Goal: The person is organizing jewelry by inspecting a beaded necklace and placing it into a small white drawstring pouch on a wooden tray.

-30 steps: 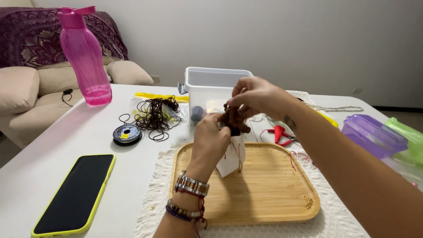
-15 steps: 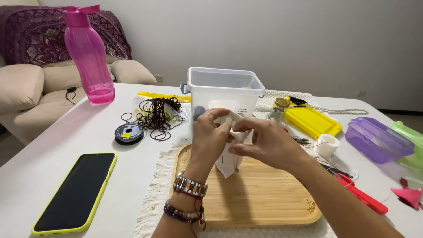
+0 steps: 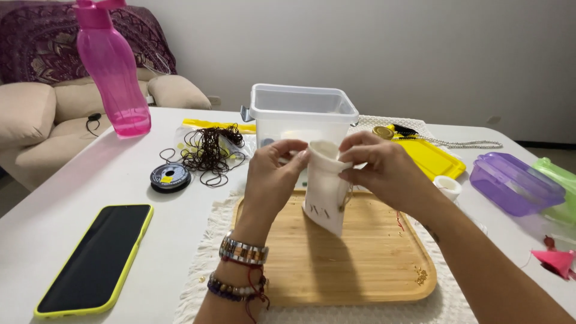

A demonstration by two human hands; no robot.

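Note:
A small white cloth pouch (image 3: 324, 198) hangs upright above a wooden tray (image 3: 372, 264). My left hand (image 3: 271, 180) pinches the pouch's top edge on the left side. On the right side, my right hand (image 3: 384, 171) pinches the same rim, and the mouth of the pouch is held apart between them. Several bracelets and a metal watch band circle my left wrist. What is inside the pouch is hidden.
A clear plastic box (image 3: 300, 117) stands just behind the hands. A pink bottle (image 3: 114, 72), a tangle of dark cord (image 3: 210, 150), a thread spool (image 3: 170, 177) and a yellow-cased phone (image 3: 96, 258) are at left. A yellow lid (image 3: 432, 157), purple container (image 3: 516, 183) and small white cup (image 3: 447, 186) sit at right.
My right hand held a dark bunch above the pouch a second ago; now both hands grip the pouch's rim and the bunch is out of sight. The view shifted slightly.

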